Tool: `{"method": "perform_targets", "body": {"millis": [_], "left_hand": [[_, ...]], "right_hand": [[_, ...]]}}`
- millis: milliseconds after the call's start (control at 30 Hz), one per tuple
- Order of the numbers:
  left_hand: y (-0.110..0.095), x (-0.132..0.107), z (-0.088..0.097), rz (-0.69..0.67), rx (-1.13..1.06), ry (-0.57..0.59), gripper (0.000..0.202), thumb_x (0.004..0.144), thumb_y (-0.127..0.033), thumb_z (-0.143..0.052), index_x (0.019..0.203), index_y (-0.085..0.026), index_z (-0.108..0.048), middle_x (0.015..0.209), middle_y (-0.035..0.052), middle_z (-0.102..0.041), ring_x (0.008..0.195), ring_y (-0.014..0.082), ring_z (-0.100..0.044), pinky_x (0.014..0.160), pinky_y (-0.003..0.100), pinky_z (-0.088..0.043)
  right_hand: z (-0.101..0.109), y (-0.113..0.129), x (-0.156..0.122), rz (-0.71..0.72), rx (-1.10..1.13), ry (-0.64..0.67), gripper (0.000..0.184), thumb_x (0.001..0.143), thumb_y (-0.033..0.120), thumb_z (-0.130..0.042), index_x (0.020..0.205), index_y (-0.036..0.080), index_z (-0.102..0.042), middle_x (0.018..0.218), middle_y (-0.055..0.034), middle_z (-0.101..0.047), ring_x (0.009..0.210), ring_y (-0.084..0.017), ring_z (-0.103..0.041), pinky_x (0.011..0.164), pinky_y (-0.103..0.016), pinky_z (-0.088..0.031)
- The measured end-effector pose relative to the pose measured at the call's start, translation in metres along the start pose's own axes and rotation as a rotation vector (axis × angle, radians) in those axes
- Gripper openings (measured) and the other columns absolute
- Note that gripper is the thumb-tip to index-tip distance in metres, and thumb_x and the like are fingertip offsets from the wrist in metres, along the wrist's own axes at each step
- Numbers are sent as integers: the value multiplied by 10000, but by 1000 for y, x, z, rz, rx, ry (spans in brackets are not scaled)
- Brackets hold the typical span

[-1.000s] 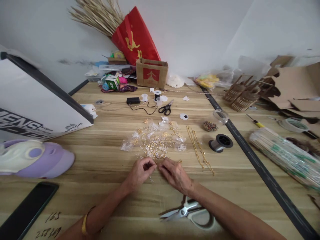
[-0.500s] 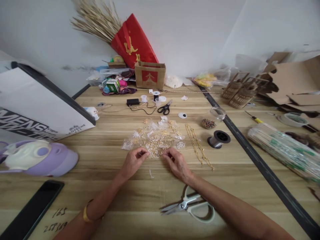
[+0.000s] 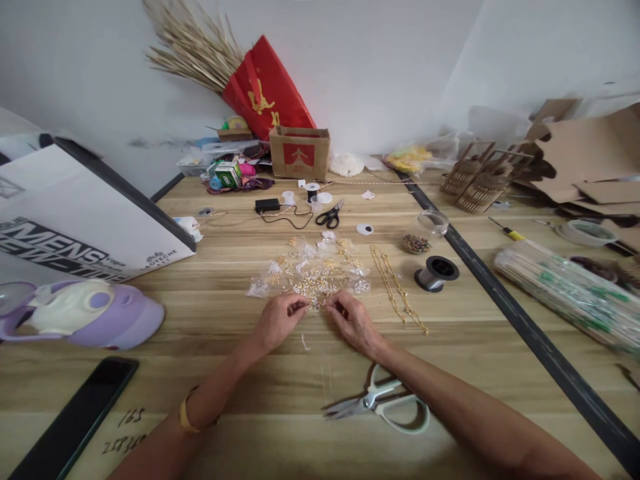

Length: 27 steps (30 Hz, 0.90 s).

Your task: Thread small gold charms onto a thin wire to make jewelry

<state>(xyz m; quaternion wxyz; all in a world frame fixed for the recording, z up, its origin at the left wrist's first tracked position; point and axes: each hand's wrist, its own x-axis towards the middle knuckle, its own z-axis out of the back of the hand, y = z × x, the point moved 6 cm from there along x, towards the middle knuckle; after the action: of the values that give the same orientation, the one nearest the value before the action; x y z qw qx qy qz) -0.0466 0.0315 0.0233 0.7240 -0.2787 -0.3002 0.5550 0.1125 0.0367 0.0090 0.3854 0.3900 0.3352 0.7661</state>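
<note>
At the desk's [image 3: 225, 380] near left corner a flat black phone [image 3: 75, 423] is lying, partly cut off by the frame; beyond it a glossy purple and cream cap [image 3: 85, 320] is resting beside a white paper bag [image 3: 85, 227] with black lettering, whose left part is running out of view; toward the middle of the desk the left hand [image 3: 277, 320] is curling into a pinch at the near edge of a glittering heap of findings [image 3: 313, 273], small gold and silver pieces in crinkled clear packets; the right hand [image 3: 353, 320] is pinching there too, fingertips nearly meeting the left's, and what is sitting between them is too small to make out; near the front edge, white-handled steel scissors [image 3: 380, 403] are lying open by the right forearm; right of the heap a thin gold chain [image 3: 397, 290] is trailing in loose lines, with a round spool [image 3: 436, 272] just beyond; toward the right edge a long bundle of sticks [image 3: 565, 293] in clear wrap is blurring out; the desk is showing pale wood grain, and a plain white wall is standing behind.
</note>
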Motion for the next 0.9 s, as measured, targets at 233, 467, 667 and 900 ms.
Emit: {"method": "perform_targets", "body": {"millis": [233,467,667,900], "left_hand": [[-15,3,-15,66,-217,132,171,784,-275,-586,829,-143,-685,808,58,-691,733,165,-603,664,251,-456],[-5,2,-23,126,-375,156,181,792,-262,-537,693,-132,-614,601,-5,-568,580,118,-497,556,214,-388],[-1,-1,-24,86,-276,135,173,793,-241,-522,695,-132,-615,637,14,-595,615,132,-520,589,224,-401],[-3,-2,-23,71,-194,148,155,784,-190,-516,698,-131,-631,640,17,-621,612,130,-532,592,218,-403]], "right_hand": [[-2,12,0,60,25,57,93,892,199,-463,837,182,-536,730,-15,-502,654,-134,-483,595,-245,-396],[-5,9,-1,73,-7,90,88,903,200,-457,872,187,-538,743,-16,-506,658,-134,-494,603,-244,-403],[-7,13,-3,96,-14,130,84,903,187,-458,896,193,-541,846,-45,-541,737,-148,-532,652,-253,-432],[-9,10,-4,85,3,126,69,887,151,-499,871,184,-558,767,-20,-547,675,-127,-522,623,-230,-428]]}}
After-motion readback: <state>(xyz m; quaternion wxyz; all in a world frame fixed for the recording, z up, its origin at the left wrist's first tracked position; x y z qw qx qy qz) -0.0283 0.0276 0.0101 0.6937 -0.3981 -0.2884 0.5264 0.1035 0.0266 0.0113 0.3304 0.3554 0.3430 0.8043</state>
